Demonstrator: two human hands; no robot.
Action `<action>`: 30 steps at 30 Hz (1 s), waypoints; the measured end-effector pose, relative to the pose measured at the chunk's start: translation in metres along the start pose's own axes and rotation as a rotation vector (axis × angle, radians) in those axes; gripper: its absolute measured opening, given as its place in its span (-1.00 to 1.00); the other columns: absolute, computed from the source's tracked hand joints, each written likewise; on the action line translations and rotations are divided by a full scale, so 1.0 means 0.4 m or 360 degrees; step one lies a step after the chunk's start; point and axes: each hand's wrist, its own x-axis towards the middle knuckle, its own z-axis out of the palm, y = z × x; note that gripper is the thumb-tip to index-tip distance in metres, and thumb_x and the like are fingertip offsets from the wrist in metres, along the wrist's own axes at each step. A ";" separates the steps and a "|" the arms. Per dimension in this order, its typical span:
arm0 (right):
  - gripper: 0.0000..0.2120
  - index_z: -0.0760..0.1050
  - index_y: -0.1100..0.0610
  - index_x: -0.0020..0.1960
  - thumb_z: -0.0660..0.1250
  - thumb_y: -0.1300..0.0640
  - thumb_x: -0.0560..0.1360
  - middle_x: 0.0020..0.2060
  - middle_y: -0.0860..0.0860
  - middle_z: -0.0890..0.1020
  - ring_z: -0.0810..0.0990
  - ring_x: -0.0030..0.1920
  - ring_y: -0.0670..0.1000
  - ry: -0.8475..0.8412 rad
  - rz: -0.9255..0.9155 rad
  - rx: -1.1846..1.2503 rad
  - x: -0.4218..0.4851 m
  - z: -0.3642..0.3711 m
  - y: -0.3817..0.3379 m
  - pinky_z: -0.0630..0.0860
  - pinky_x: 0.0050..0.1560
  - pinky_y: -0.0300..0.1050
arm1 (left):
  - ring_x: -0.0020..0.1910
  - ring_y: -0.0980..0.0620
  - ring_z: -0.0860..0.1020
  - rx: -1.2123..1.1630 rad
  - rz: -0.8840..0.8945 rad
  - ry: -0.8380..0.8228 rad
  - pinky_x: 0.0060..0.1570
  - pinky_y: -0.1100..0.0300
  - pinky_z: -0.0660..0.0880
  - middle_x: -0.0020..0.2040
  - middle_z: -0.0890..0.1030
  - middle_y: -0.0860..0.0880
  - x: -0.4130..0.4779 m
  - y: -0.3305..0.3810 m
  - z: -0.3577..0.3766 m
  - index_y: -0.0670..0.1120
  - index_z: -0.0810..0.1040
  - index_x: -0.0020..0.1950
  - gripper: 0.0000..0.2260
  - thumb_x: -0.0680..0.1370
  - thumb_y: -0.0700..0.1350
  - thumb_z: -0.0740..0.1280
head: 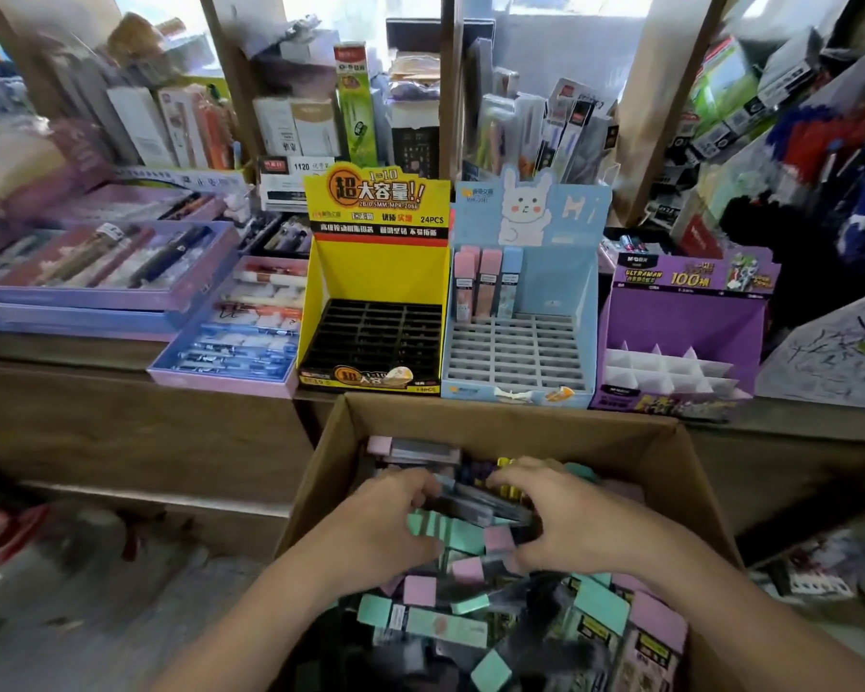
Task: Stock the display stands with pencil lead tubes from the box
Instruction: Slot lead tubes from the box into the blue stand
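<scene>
A cardboard box [500, 422] in front of me holds several pencil lead tubes [445, 626] with pink, green and dark caps. Both hands are inside it. My left hand [385, 521] and my right hand [565, 516] curl their fingers around a bunch of dark tubes [490, 506] between them. On the counter behind stand three display stands: a yellow stand [375, 272] with empty black slots, a blue rabbit stand [560, 292] with three tubes [488, 282] in its back row, and a purple stand [690, 322] with white dividers.
Purple trays of pens [116, 272] lie on the wooden counter [71, 352] to the left. Shelves packed with stationery boxes rise behind the stands. More packaged goods [815, 117] crowd the right side. The floor [121, 591] lies at lower left.
</scene>
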 end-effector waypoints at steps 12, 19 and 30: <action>-0.41 0.39 -0.17 0.42 0.52 -0.11 0.45 0.20 -0.24 0.42 0.45 0.22 -0.12 0.0075 0.0062 0.0066 0.023 0.029 0.043 0.46 0.24 -0.11 | 0.50 0.00 0.16 0.0153 -0.0111 0.0078 0.47 0.07 0.26 0.47 0.25 0.07 0.007 0.007 0.012 0.13 0.27 0.53 -0.41 0.55 0.06 0.40; -0.70 0.52 -0.05 0.27 0.40 -0.06 0.57 0.07 -0.15 0.51 0.51 0.15 -0.06 0.0281 0.0063 0.0077 0.037 0.029 0.028 0.49 0.17 -0.07 | 0.08 0.03 0.53 -0.0080 -0.0151 0.0084 -0.19 0.33 0.62 0.33 0.32 0.17 0.016 -0.008 0.015 0.14 0.33 0.47 -0.51 0.56 0.02 0.38; -0.21 0.24 -0.01 0.56 0.54 -0.08 0.45 0.44 -0.09 0.34 0.30 0.47 -0.02 0.0064 0.0079 0.0058 0.054 0.026 0.004 0.36 0.41 -0.07 | 0.39 0.07 0.33 -0.0132 -0.0207 0.0115 -0.10 0.46 0.54 0.30 0.37 0.18 0.052 -0.026 0.020 0.14 0.31 0.48 -0.37 0.47 -0.07 0.48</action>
